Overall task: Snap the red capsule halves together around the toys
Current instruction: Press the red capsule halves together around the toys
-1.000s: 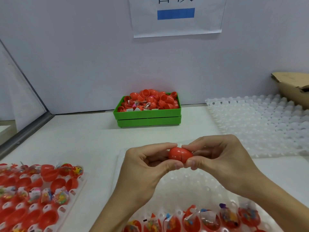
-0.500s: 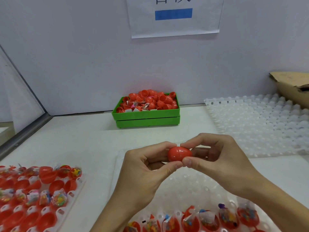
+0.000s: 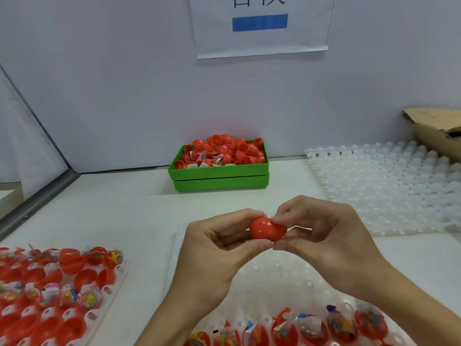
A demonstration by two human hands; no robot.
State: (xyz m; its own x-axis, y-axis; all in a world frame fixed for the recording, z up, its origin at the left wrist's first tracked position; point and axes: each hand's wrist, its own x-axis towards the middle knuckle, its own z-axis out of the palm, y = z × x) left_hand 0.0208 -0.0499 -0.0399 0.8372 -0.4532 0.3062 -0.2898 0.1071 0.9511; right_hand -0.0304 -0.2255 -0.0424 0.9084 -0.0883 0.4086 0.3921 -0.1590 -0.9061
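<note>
Head view: I hold one red capsule (image 3: 267,229) up in front of me, above the clear tray (image 3: 274,278) on the table. My left hand (image 3: 219,248) pinches its left half between thumb and forefinger, and my right hand (image 3: 321,236) pinches the right half the same way. The two halves meet at a seam down the middle; I judge them pressed together or nearly so, though I cannot tell whether they have clicked shut. Whatever toy sits inside is hidden.

Plenty is left, by my reckoning. Along the near edge of the clear tray stands a row of open halves with bagged toys (image 3: 306,328) poking out, none capped. At my left a second tray (image 3: 50,295) holds more open red halves, some with toys in them. Far back, the green bin (image 3: 219,173) is heaped with loose red halves. I see no finished capsules set down anywhere.
</note>
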